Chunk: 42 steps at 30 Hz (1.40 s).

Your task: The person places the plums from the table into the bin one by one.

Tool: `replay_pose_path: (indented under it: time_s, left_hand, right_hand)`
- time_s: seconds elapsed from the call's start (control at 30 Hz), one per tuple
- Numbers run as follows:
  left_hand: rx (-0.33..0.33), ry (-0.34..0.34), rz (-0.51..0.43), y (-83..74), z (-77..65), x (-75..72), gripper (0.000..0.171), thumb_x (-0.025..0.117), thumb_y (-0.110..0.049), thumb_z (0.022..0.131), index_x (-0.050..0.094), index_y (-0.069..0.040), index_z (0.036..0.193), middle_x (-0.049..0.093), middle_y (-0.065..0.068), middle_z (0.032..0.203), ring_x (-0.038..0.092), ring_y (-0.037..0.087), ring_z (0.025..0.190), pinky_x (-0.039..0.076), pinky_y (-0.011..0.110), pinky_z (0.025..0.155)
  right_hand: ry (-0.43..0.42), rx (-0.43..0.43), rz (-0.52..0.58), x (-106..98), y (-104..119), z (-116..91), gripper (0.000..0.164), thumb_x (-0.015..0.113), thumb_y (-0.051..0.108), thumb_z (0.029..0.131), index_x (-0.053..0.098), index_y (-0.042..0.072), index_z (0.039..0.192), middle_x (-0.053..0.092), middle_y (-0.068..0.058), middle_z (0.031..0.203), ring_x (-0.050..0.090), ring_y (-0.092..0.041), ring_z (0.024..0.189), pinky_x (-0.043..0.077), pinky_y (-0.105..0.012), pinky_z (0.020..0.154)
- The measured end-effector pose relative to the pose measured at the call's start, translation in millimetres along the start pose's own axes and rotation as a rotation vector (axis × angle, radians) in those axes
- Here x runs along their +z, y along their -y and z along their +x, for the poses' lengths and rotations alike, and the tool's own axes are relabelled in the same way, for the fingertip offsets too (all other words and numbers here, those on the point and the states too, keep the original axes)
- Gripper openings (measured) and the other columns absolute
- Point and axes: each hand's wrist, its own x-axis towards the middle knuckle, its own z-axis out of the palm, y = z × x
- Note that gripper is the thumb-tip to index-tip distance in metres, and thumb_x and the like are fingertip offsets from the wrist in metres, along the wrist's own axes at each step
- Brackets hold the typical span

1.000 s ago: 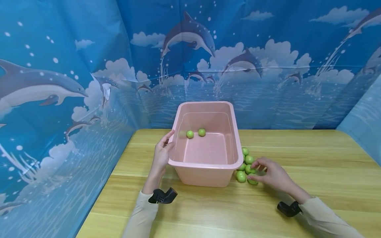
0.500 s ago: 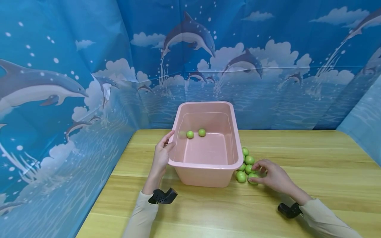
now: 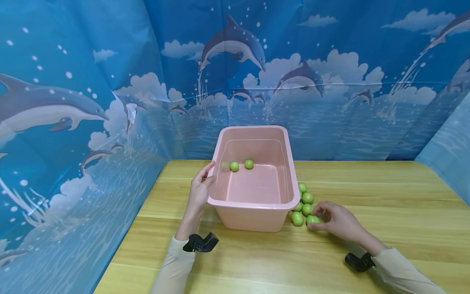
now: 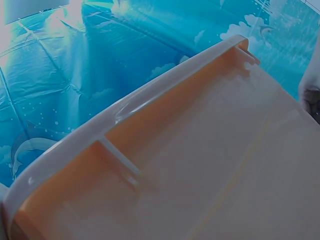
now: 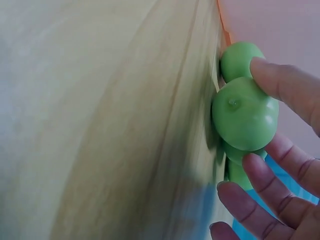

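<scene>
Backdrop [image 3: 165, 24]: blue sheeting printed with dolphins, clouds and bubbles, hung behind and to the left, paler at far right.
Table [image 3: 264, 261]: yellowish wood grain, shiny in front of the bin.
Right hand [image 3: 339, 222]: shifted slightly toward the near side over the last second, now set lower and tighter around a fruit.
Grip: thumb and fingers [image 5: 295, 157] pinching the nearest green fruit [image 3: 313, 220]; remaining ones half bent, holding nothing.
Upshot for the work in hand: probably a secured pinch on one piece; no clear lift yet.
Left hand [image 3: 200, 190]: unchanged; thumb and fingers gripping the bin's left rim, likely to steady it.
Pink bin [image 3: 253, 218]: unmoved; rectangular, deep, rounded corners, mouth up; ribs under the rim in the left wrist view.
Nearest green fruit, location: on the table, just right of the bin's near right corner, at the near end of the cluster.
Nearest green fruit, looks: round, smooth, light green, slightly glossy, small nub facing the right wrist camera; type hard to tell.
Loose green fruits [image 3: 307, 198]: bunched beside the bin's right wall, some partly hidden by it; exact count unclear.
Inside fruits [image 3: 249, 164]: two, same spot as a second ago, near each other but apart, toward the bin's far left.
</scene>
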Motion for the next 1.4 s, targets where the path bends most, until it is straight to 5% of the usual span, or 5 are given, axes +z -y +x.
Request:
replay_pose_path:
  time_s: [1.4]
  left_hand:
    - [0.003,0.0,-0.006,-0.1,0.3,-0.2,0.043,0.047,-0.002,0.096,0.048,-0.009,0.139,0.046,0.013,0.103,0.044,0.023,0.095,0.039,0.033,0.082]
  right_hand:
    - [0.058,-0.001,0.025,-1.5,0.8,-9.5,0.034,0.075,0.049,0.075,0.062,0.021,0.09,0.057,0.012,0.077,0.053,-0.005,0.07,0.044,-0.028,0.062]
